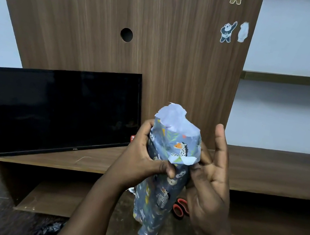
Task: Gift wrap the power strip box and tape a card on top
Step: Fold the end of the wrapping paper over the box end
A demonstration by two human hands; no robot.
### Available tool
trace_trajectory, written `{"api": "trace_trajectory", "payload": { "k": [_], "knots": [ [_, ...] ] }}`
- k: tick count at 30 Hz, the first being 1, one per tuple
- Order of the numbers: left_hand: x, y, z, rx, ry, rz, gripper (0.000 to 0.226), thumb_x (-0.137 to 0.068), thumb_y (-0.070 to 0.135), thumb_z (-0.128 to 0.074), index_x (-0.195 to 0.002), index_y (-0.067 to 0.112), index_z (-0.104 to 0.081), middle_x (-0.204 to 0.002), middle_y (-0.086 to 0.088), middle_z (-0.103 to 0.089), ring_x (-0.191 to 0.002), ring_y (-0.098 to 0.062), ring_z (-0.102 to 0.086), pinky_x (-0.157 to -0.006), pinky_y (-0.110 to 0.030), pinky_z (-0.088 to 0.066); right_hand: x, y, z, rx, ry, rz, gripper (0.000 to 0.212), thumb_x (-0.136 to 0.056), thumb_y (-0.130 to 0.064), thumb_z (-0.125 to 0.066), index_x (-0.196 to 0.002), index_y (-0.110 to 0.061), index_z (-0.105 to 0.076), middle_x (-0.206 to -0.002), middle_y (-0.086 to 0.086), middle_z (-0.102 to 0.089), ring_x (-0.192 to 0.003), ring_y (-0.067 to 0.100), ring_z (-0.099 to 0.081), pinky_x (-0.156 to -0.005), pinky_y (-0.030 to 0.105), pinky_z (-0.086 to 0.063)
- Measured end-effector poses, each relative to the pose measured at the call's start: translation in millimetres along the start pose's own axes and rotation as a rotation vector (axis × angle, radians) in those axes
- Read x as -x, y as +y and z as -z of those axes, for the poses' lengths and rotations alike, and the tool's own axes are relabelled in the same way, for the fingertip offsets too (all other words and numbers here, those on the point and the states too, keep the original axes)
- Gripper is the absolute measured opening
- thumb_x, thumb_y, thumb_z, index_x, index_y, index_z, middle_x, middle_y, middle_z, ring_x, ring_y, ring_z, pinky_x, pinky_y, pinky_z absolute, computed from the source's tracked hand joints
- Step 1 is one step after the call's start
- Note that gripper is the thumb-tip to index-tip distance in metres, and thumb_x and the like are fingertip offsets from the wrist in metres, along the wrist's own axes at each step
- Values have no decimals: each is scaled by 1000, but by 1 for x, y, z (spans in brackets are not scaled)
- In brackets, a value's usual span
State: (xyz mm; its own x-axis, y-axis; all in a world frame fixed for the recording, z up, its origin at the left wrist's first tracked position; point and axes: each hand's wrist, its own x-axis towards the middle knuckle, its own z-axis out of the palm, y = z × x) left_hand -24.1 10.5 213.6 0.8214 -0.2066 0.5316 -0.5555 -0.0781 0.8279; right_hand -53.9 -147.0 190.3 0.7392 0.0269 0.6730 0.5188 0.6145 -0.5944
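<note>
The power strip box (pixel 159 188), already sheathed in blue animal-print wrapping paper, stands on end between the two hands, its long axis running nearly upright with the top leaning slightly away from the person. Its lower end rests on the worn brown surface below the wrists; its upper end rises above both palms. There the paper is not yet closed: a ragged collar with a pale lilac underside (pixel 172 118) stands open above the fingers, and one torn flap (pixel 182 158) hangs down on the near face.

The left hand (pixel 139 159) is the nearer and does the holding: its fingers curl round the far left edge of the package while the thumb presses into the paper at mid-height. The right hand (pixel 209 177) sits just beside the right edge, thumb raised and fingers loosely spread; its inner fingers seem to touch the paper by the flap, though whether they pinch it I cannot tell. A pink band circles that wrist.

The paper looks thin, matte and easily creased, crumpled at the bottom corner. Folding the top collar inward is likely the next concern, and the torn edges may resist a neat crease.

Orange-handled scissors (pixel 179 208) lie just behind the right palm. Beyond the hands, a dark TV screen (pixel 54 110) leans on a wood-grain shelf unit (pixel 180 50).
</note>
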Motion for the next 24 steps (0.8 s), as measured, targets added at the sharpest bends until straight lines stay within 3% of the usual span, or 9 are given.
{"api": "trace_trajectory", "payload": {
  "k": [2, 4, 7, 9, 12, 15, 17, 20, 24],
  "knots": [
    [-1, 0, 3, -27, 33, -25, 99, -48, 22, -94, -134, 21, -45, -124, 5, -67, -117, -16, -66, -92, -30, -53, -1, -1, 1, 6, 19, -4, 75, -95, -3, -48, -158, -35, -22, -145, 15, -54, -117, 29, -64, -96, 42, -54],
    [1, 1, 2, -17, 105, -44, 100, -55, 19, -96, -139, 21, -43, -130, 8, -65, -121, -14, -64, -93, -27, -53, -2, -2, 2, 100, 77, 27, 69, -100, 0, -45, -158, -30, -23, -147, 8, -54, -131, 29, -56, -104, 43, -49],
    [6, -3, -8, -44, 250, -122, 89, -82, 11, -84, -153, 19, -32, -146, 13, -53, -133, -9, -54, -103, -27, -50, -6, 4, -3, 308, 242, 134, 52, -98, -6, -51, -146, -27, -41, -136, -8, -61, -130, 17, -56, -105, 29, -47],
    [12, -9, -18, -72, 374, -195, 83, -90, 13, -74, -155, 18, -23, -152, 6, -45, -138, -15, -49, -106, -29, -48, -5, 12, -8, 350, 316, 182, 36, -97, -10, -55, -129, -24, -51, -126, -9, -64, -124, 16, -59, -101, 23, -48],
    [18, -13, -31, -54, 521, -267, 61, -90, 18, -71, -135, 15, -30, -132, -6, -53, -118, -12, -60, -92, -24, -49, -4, 20, -9, 371, 320, 171, 29, -96, -12, -58, -123, -23, -55, -127, 5, -63, -124, 22, -59, -104, 29, -49],
    [22, -14, -36, 27, 584, -268, 49, -91, 17, -70, -127, 18, -37, -120, 0, -59, -105, -8, -63, -84, -20, -50, -6, 21, -2, 355, 318, 107, 30, -95, -17, -63, -124, -20, -56, -127, 9, -65, -123, 25, -61, -104, 34, -50],
    [23, -13, -38, 46, 596, -281, 40, -94, 21, -67, -126, 21, -43, -124, 3, -62, -113, -16, -64, -88, -22, -52, -6, 22, 1, 361, 324, 85, 32, -94, -20, -63, -125, -18, -56, -127, 8, -66, -123, 25, -61, -104, 36, -50],
    [24, -17, -39, -27, 583, -325, 27, -97, 11, -61, -122, 16, -51, -145, -1, -57, -136, -20, -54, -105, -32, -49, -4, 22, 3, 337, 325, 74, 34, -95, -22, -58, -128, -18, -56, -129, 4, -66, -124, 24, -61, -103, 38, -51],
    [25, -22, -38, -72, 598, -318, 21, -99, 11, -55, -118, 18, -58, -153, 0, -51, -142, -18, -48, -108, -35, -48, -2, 22, 0, 371, 257, 104, 36, -96, -16, -53, -132, -12, -56, -138, 8, -60, -131, 28, -56, -108, 52, -45]
  ]
}}
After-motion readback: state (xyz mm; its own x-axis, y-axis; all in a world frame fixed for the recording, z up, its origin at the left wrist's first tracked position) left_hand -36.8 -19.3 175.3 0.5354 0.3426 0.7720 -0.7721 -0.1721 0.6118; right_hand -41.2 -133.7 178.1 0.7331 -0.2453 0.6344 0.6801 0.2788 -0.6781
